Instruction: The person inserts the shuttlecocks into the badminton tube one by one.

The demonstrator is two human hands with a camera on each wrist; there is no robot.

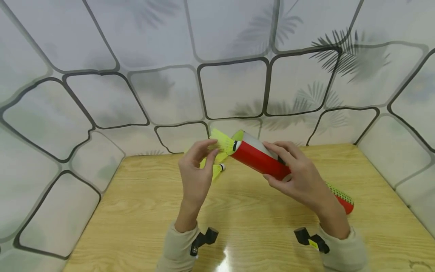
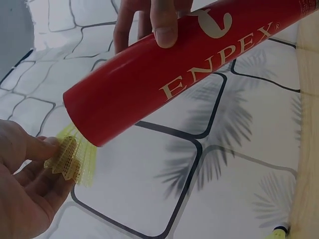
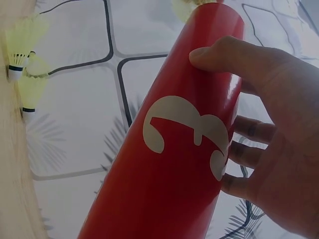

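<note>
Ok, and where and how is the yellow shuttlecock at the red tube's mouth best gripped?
I would grip the yellow shuttlecock by its flared skirt, near the wide rim, coming from the left, where the left hand pinches it. Its cork end points right, at the mouth of the red ENPEX tube, so the skirt seems easier to reach.

"One glossy red cylindrical tube. Yellow, white-tipped shuttlecocks?"
"At least three; overlap hides the exact total."
"One bare left hand plus one bare right hand: two."
"Two black wrist-worn devices, and one pale wooden tabletop."
</note>
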